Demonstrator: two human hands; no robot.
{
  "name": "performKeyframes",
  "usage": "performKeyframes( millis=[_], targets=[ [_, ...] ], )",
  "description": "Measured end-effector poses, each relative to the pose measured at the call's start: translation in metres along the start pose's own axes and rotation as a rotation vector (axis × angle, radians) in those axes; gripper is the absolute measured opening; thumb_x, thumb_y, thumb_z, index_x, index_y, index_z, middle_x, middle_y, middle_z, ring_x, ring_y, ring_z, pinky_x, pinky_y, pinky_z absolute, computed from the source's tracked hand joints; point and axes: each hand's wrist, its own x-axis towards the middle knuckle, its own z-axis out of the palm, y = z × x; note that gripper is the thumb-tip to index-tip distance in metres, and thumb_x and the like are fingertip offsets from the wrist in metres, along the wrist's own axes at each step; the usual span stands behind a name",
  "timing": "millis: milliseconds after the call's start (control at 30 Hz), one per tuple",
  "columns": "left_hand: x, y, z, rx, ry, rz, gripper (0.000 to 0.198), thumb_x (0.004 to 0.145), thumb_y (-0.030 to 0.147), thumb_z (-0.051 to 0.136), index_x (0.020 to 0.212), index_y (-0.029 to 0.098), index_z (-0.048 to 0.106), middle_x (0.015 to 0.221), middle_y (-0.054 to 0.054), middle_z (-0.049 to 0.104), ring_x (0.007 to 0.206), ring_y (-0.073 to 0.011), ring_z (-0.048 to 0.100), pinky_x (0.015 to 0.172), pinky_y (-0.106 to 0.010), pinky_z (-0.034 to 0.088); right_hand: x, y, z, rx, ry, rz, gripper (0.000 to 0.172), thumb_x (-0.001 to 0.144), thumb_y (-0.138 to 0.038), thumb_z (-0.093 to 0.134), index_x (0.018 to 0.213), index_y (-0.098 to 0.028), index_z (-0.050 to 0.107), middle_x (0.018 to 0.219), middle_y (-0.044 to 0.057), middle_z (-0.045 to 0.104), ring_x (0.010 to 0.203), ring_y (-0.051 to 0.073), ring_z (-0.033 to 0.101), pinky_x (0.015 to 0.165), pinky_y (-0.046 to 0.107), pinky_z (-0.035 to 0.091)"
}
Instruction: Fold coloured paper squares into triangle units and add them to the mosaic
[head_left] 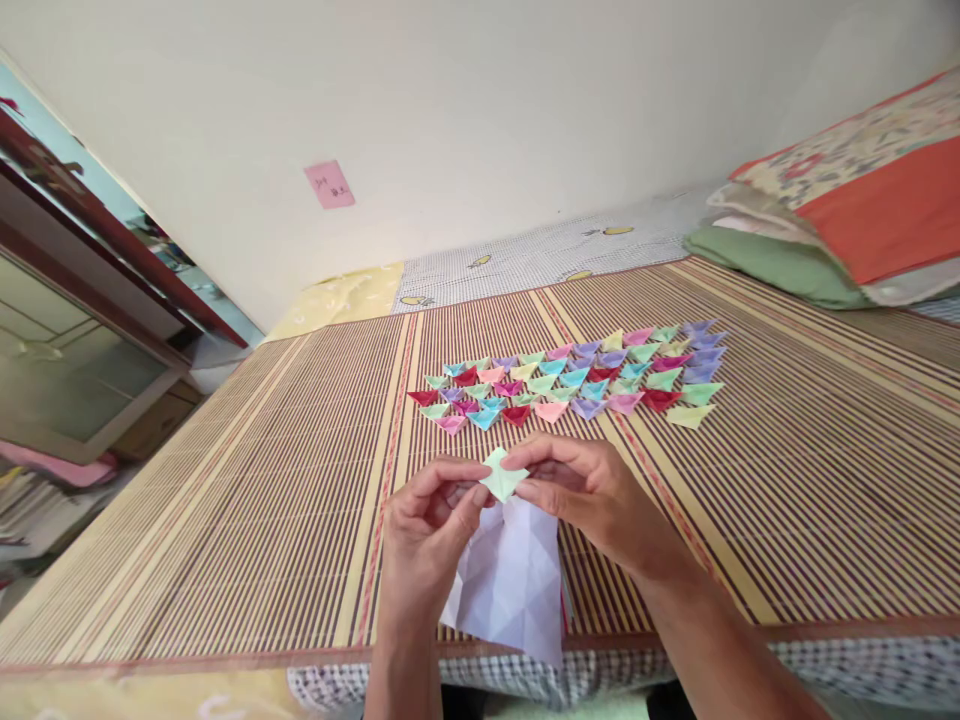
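Note:
Both my hands pinch a small pale green folded paper piece [501, 477] just above the striped bamboo mat [262, 480]. My left hand [424, 535] grips its left side with thumb and forefinger. My right hand [592, 495] holds its right side the same way. Below my hands lies a creased white sheet of paper [514, 585] near the mat's front edge. Beyond my hands, several folded paper pieces in many colours [577, 380] lie in rows on the mat.
Folded quilts and a pillow [847, 200] are piled at the far right. A pink note [329, 184] is stuck on the white wall. A mirror-fronted cabinet [67, 340] stands at the left, with stacked papers below it. Checked bedding shows at the front edge.

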Motion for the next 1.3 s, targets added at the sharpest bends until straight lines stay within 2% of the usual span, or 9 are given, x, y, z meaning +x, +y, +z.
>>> performKeyframes(
  millis=[133,333,533,667,867,1133,1300],
  targets=[
    [0.001,-0.001,-0.001,-0.002,0.009,-0.003,0.007,0.086,0.021,0.081,0.093,0.023,0.082,0.083,-0.003,0.076,0.071,-0.0139,0.07,0.06,-0.021,0.056,0.0,0.0,0.001,-0.042,0.031,-0.044,0.012,0.087,-0.027,0.077,0.097,-0.022,0.08,0.095,0.005,0.077,0.086,0.018,0.073,0.075,0.029,0.06],
    [-0.003,0.0,0.007,0.031,0.096,0.006,0.004,0.087,0.021,0.08,0.084,0.023,0.08,0.08,-0.001,0.076,0.068,-0.0124,0.068,0.065,-0.022,0.056,0.001,0.001,0.01,-0.08,0.097,-0.123,0.008,0.092,-0.027,0.073,0.087,-0.022,0.076,0.088,0.003,0.074,0.08,0.016,0.069,0.07,0.026,0.055],
    [-0.004,0.0,0.013,0.133,0.193,0.024,0.007,0.089,0.024,0.078,0.083,0.021,0.077,0.081,-0.001,0.075,0.069,-0.013,0.067,0.065,-0.024,0.057,0.003,0.006,0.02,-0.105,0.224,-0.095,0.011,0.092,-0.029,0.071,0.086,-0.02,0.071,0.083,0.002,0.07,0.074,0.015,0.064,0.067,0.027,0.052],
    [-0.005,-0.001,0.017,0.164,0.217,0.024,0.007,0.089,0.025,0.078,0.084,0.021,0.077,0.084,-0.001,0.075,0.069,-0.012,0.067,0.065,-0.023,0.057,0.002,0.008,0.023,-0.12,0.244,-0.104,0.014,0.093,-0.031,0.069,0.085,-0.02,0.07,0.083,0.002,0.069,0.073,0.015,0.062,0.063,0.026,0.05],
    [-0.009,-0.004,0.023,0.21,0.308,0.014,0.012,0.088,0.03,0.08,0.083,0.02,0.076,0.073,0.001,0.073,0.063,-0.0119,0.066,0.06,-0.022,0.055,-0.001,0.007,0.027,-0.181,0.278,-0.126,0.016,0.095,-0.031,0.065,0.083,-0.019,0.066,0.077,0.001,0.065,0.067,0.015,0.06,0.056,0.026,0.046],
    [-0.008,-0.006,0.028,0.17,0.306,0.043,0.011,0.087,0.027,0.079,0.081,0.019,0.074,0.077,-0.001,0.075,0.065,-0.0127,0.066,0.062,-0.023,0.055,0.001,0.011,0.03,-0.206,0.357,-0.177,0.01,0.09,-0.026,0.068,0.082,-0.02,0.066,0.085,0.004,0.071,0.077,0.018,0.067,0.065,0.028,0.053],
    [-0.007,-0.007,0.029,0.164,0.288,0.048,0.009,0.086,0.022,0.078,0.079,0.019,0.073,0.08,-0.002,0.074,0.069,-0.013,0.066,0.065,-0.023,0.055,0.002,0.013,0.031,-0.176,0.367,-0.189,0.009,0.089,-0.023,0.068,0.081,-0.019,0.065,0.087,0.004,0.071,0.078,0.017,0.067,0.067,0.028,0.054]
  ],
)
